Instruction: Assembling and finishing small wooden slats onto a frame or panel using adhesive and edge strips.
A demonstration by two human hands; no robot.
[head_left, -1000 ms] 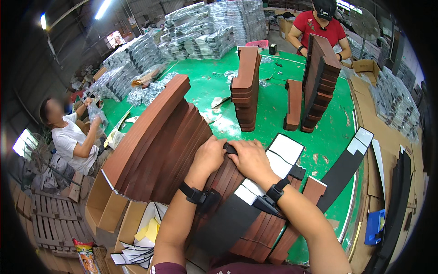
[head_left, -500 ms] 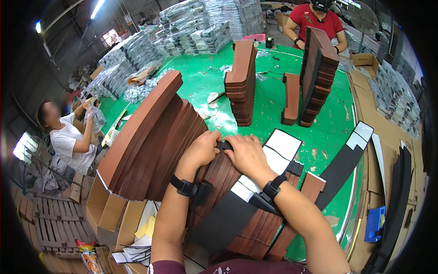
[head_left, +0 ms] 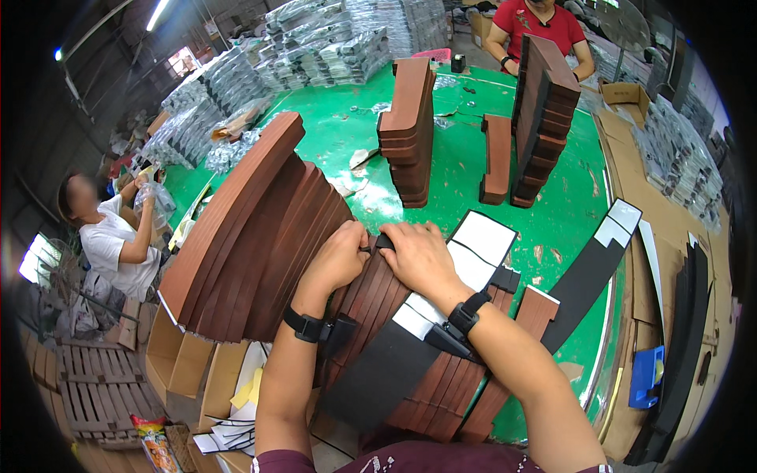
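Observation:
Both my hands work at the far end of a row of brown wood-grain boards [head_left: 372,285] standing on edge. My left hand [head_left: 341,256] is closed at the row's left corner, its fingertips pinching a small dark edge. My right hand [head_left: 418,256] is closed around a small black piece [head_left: 385,241] at the boards' end. The fingers partly hide both pinched bits. Under my right forearm lies a black strip [head_left: 386,377] with white rectangular patches [head_left: 481,238], across the boards. A taller fanned stack of brown boards [head_left: 252,236] stands left of my left hand.
More brown board stacks [head_left: 406,130] [head_left: 544,118] stand on the green table [head_left: 461,150]. Another black strip [head_left: 587,276] lies right, near a blue tape dispenser [head_left: 646,377]. One person in red [head_left: 544,27] is across the table; another in white [head_left: 118,244] is at left.
My hands have drawn slightly apart, the left one shifting left. The black piece stays by my right fingers. The whole view has shifted a little.

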